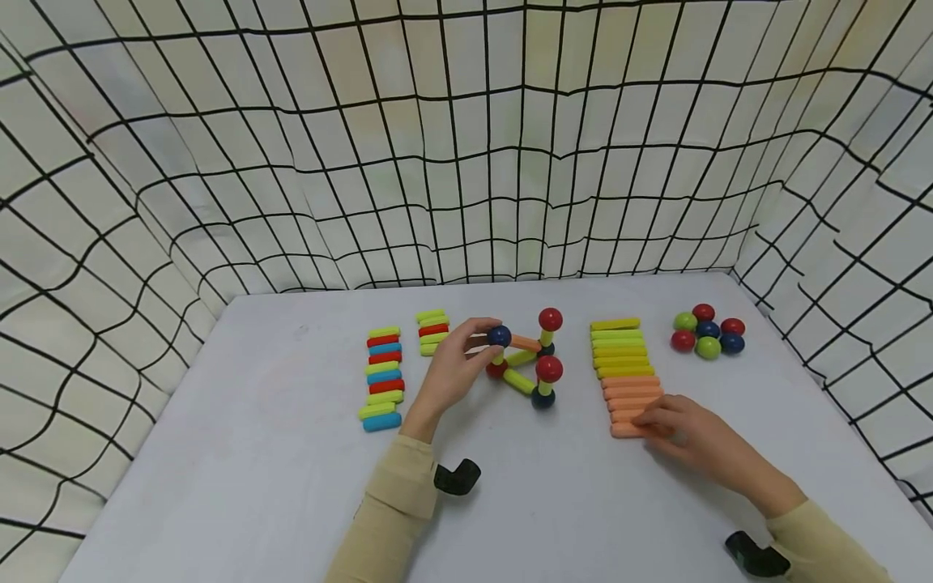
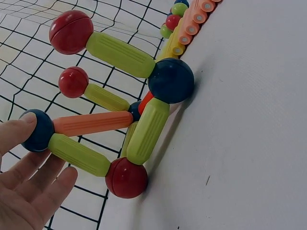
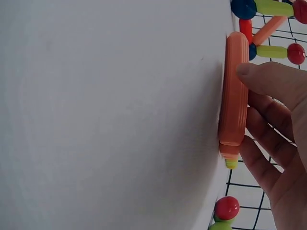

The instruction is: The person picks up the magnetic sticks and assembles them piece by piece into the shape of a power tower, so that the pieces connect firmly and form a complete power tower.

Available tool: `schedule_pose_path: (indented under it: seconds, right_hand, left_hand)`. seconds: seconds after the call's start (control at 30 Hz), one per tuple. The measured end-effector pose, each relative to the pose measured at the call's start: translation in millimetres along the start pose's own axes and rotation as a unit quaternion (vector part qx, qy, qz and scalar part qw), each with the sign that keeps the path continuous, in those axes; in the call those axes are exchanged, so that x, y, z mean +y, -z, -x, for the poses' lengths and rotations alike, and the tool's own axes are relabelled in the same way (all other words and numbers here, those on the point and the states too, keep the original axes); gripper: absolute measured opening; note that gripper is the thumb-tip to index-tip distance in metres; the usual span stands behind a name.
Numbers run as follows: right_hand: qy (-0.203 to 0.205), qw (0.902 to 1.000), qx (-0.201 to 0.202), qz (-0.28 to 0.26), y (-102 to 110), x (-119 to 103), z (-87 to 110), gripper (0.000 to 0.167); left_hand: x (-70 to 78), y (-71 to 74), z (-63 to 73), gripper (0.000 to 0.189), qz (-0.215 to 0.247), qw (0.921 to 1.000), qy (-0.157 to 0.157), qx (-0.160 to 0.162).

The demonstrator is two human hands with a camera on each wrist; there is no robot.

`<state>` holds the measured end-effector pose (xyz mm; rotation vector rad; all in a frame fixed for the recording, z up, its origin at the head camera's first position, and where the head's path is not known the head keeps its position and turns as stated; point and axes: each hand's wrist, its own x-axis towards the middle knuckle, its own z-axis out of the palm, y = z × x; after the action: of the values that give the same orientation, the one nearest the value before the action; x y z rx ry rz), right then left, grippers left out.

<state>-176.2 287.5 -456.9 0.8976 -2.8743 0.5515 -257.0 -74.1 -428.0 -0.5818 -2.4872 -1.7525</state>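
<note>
On the table stands a frame of magnetic balls and rods. Its upper dark blue ball (image 1: pixel 499 336) is pinched between the thumb and fingers of my left hand (image 1: pixel 449 374). From that ball an orange rod (image 2: pixel 93 123) slants to a dark blue ball farther back, and a green rod (image 2: pixel 79 155) runs down to a red ball (image 2: pixel 126 178). Two red balls (image 1: pixel 549 369) top the frame's other upright rods. My right hand (image 1: pixel 688 433) grips the nearest orange rod (image 3: pixel 235 91) of a row, thumb on its side and fingertips along the opposite side.
Beyond that rod, orange and yellow-green rods (image 1: pixel 619 352) lie side by side. Several loose balls (image 1: pixel 707 348) are grouped at the back right. Short coloured rods (image 1: pixel 384 376) form two columns at left. Black netting (image 1: pixel 466 174) surrounds the white table (image 1: pixel 240 453).
</note>
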Motion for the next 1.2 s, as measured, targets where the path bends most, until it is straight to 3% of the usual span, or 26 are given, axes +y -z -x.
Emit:
schedule_pose_path:
  seconds: [0.2,0.3,0.37,0.47,0.57,0.63,0.8,0.97,1.07,1.2]
  right_hand:
    - [0.076,0.9941,0.026,0.073,-3,-2,-3.6,0.032]
    - [0.085,0.9935,0.015,0.074,-1,-3,-6.1,0.033]
    - [0.069,0.9966,-0.005,0.045,2,-4,-9.2,0.031]
    - [0.024,0.9985,-0.015,-0.046,9,-8,-16.7,0.031]
    - [-0.014,0.9874,-0.003,-0.157,15,-10,-27.6,0.029]
    - [-0.032,0.9784,0.005,-0.204,17,-12,-35.5,0.028]
    - [-0.087,0.9586,0.008,-0.271,15,-17,-58.4,0.028]
    - [-0.108,0.9296,0.001,-0.352,6,-25,-86.2,0.032]
    - [-0.099,0.9223,-0.004,-0.374,0,-29,-99.3,0.033]
    - [-0.092,0.9213,-0.005,-0.378,-8,-32,-110.6,0.034]
  left_hand:
    - [1.3,0.7,-0.8,0.034,-0.006,1.0,0.001,0.004]
    - [1.9,1.2,-1.2,0.034,-0.008,1.0,0.001,0.003]
    - [1.8,1.4,-1.6,0.035,-0.009,1.0,0.001,0.002]
    - [0.8,1.9,-1.9,0.035,-0.013,0.9999,0.001,0.004]
    - [-0.1,2.7,-2.0,0.034,-0.014,0.9999,0.005,0.007]
    - [-0.3,3.3,-1.9,0.034,-0.014,0.9998,0.008,0.007]
    - [-0.2,3.7,-1.1,0.035,-0.015,0.9998,0.009,0.007]
    - [0.0,2.6,0.0,0.035,-0.013,0.9999,0.007,0.007]
    - [0.1,1.5,0.1,0.035,-0.011,0.9999,0.001,0.005]
    - [-0.1,0.2,-0.4,0.034,-0.012,0.9999,-0.003,0.004]
